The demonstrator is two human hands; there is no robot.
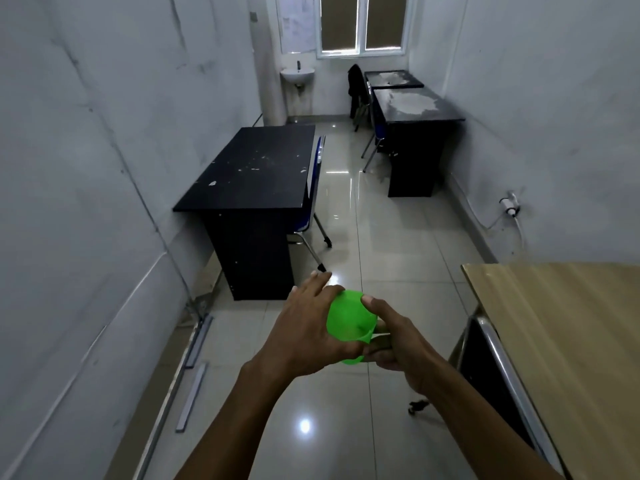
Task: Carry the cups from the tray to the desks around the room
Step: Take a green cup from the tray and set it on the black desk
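A bright green plastic cup (349,318) is held between both hands at chest height over the tiled floor. My left hand (304,327) wraps its left side, fingers spread over the rim. My right hand (391,337) grips its right side and handle, thumb on the rim. A black desk (249,168) stands ahead on the left against the wall, its top bare. Two more dark desks (412,102) stand at the far right under the window. A light wooden desk (561,327) is close on my right. No tray is in view.
A blue chair (313,188) is tucked at the black desk's right side. Another chair (372,123) stands by the far desks. A wall sink (297,75) hangs at the far end. Metal strips (199,341) lie along the left wall. Tiled floor runs down the middle.
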